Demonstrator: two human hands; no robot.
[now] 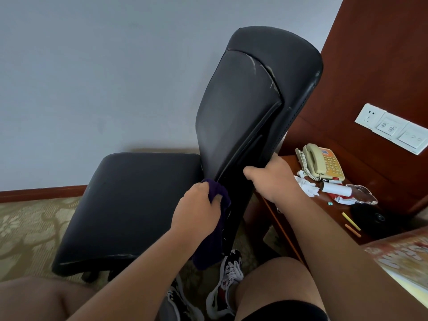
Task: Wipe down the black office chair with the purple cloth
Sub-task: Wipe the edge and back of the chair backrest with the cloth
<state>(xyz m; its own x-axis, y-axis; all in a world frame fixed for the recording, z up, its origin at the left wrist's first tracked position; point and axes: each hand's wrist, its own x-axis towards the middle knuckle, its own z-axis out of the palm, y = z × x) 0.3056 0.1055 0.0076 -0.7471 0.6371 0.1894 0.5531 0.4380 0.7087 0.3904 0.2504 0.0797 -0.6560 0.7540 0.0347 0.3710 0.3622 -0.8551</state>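
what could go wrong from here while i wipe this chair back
1. The right hand grips the chair back right beside the bedside table; a swing could knock the telephone.
2. The seam near the top looks scuffed, so hard rubbing may peel it further.
3. The purple cloth in the left hand dangles low by the shoes and might get stepped on.

Both arms are bare from the bottom edge of the frame up to the left hand (196,209) and the right hand (273,179). Black shorts (289,311) show at the lower right, their hem crossing the right thigh (273,279). What shows of the left thigh (34,297), at the lower left, is bare. At the lower centre are low sneakers (228,274), black and white, with white laces, a busy printed pattern on the uppers and small touches of red.
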